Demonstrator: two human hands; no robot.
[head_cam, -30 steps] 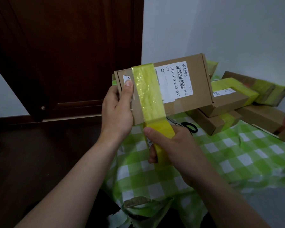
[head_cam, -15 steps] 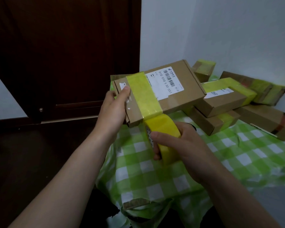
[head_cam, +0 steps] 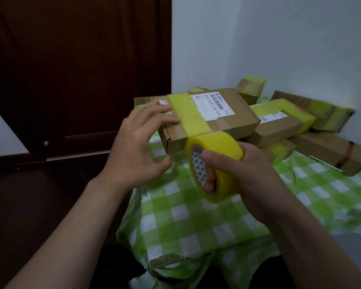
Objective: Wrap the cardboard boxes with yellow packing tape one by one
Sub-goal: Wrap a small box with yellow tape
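Cardboard box [head_cam: 227,122], banded with yellow tape [head_cam: 188,113], was above the checked tabletop [head_cam: 196,215]. Left hand [head_cam: 133,147] laid near-straight fingers [head_cam: 163,122] on its left end; right hand [head_cam: 248,174] gripped the tape roll [head_cam: 215,151] at its near edge.

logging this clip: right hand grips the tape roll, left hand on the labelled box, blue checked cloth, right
Only the colour is off: the head view shows a green checked cloth. The right hand grips the tape roll, left hand on the labelled box.
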